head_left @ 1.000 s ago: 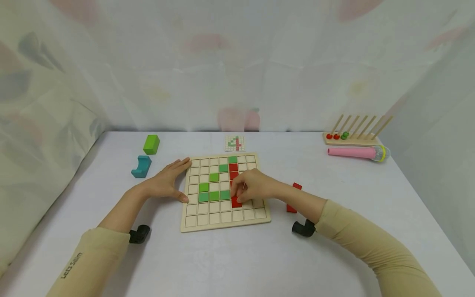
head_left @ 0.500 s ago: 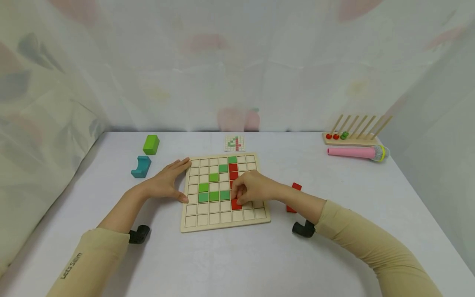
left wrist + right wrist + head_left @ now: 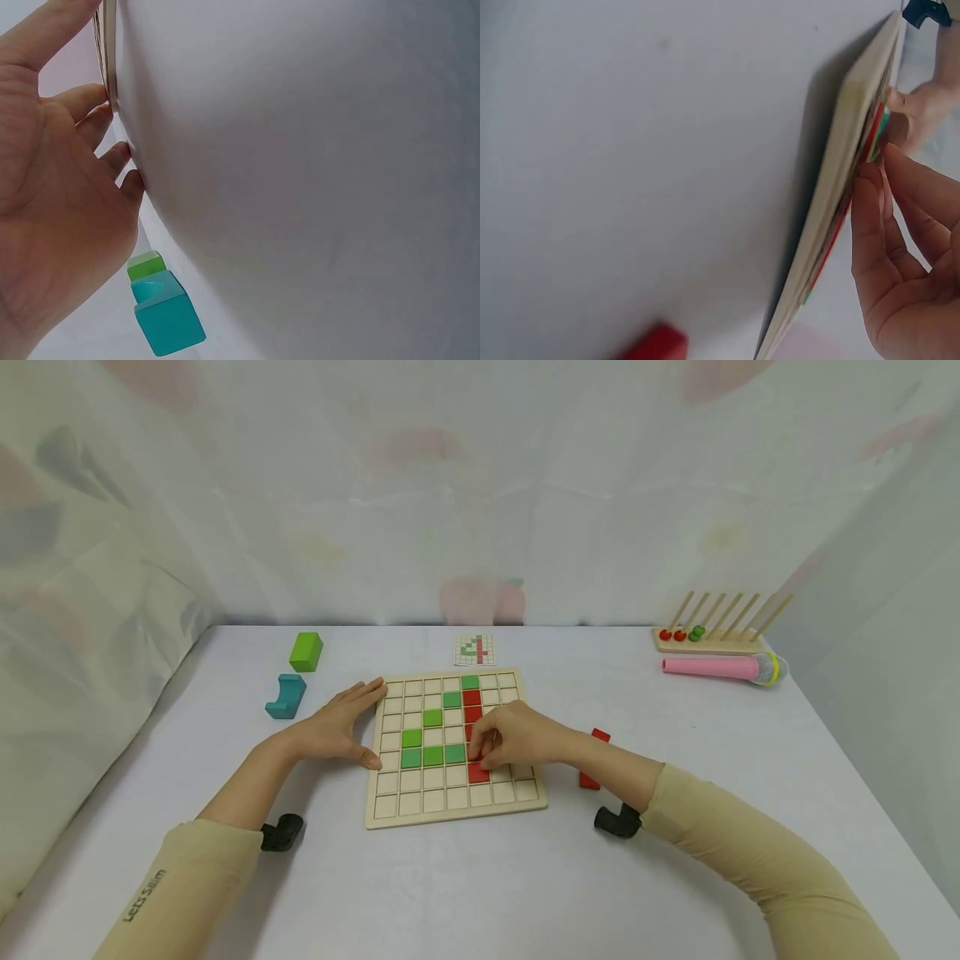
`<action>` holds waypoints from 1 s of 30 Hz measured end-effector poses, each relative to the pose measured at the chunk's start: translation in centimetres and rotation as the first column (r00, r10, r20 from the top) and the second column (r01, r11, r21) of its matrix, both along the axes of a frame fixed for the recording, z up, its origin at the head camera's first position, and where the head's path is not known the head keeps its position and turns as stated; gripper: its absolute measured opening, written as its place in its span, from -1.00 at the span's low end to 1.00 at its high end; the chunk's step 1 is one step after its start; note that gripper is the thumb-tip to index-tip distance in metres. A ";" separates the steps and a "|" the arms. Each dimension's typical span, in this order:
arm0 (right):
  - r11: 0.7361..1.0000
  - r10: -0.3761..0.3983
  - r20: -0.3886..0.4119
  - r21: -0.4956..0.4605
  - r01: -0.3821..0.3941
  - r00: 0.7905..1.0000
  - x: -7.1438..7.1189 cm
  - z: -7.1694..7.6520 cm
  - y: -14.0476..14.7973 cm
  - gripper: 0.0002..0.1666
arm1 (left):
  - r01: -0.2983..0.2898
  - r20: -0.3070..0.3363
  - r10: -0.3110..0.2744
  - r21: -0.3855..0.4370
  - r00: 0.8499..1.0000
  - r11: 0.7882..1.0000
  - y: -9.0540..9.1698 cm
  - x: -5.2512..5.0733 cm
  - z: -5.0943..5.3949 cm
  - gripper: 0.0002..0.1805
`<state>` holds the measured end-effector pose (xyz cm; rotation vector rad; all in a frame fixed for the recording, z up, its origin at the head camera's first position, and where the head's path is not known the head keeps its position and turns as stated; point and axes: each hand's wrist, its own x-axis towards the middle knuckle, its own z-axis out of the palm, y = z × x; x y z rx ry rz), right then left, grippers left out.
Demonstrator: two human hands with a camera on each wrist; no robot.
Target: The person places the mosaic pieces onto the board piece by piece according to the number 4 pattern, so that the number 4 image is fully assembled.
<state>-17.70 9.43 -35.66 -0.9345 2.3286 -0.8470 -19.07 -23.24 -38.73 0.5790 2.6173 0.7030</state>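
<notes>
A wooden grid board (image 3: 457, 798) lies on the white table. My left hand (image 3: 333, 722) spreads its thumb and fingers along the board's left edge, touching it. Over the board's right half, my right hand (image 3: 510, 733) bends its thumb and fingers down to pinch a red tile (image 3: 477, 772), which lies low in the red column. The fingers hide part of that column. Several green tiles (image 3: 432, 756) form a diagonal and a row to the left. In the right wrist view, the right hand's fingertips (image 3: 868, 176) meet the board's face.
Behind the board lies a small pattern card (image 3: 475, 650). A green block (image 3: 306, 652) and a teal arch block (image 3: 286, 697) stand at left. Red blocks (image 3: 590, 779) lie under the right forearm. Far right are a pegged bead stand (image 3: 712, 643) and a pink toy microphone (image 3: 712, 668).
The red tile under the right hand has shifted very slightly, and the right hand moves a little to the right with it. The left hand stays put on the board's edge.
</notes>
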 end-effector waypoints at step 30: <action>0.995 -0.026 0.096 0.095 0.016 0.995 -0.5 1.1 12.1 -0.62 | -0.002 -0.004 0.002 0.001 1.000 1.000 0.0 0.1 0.0 0.39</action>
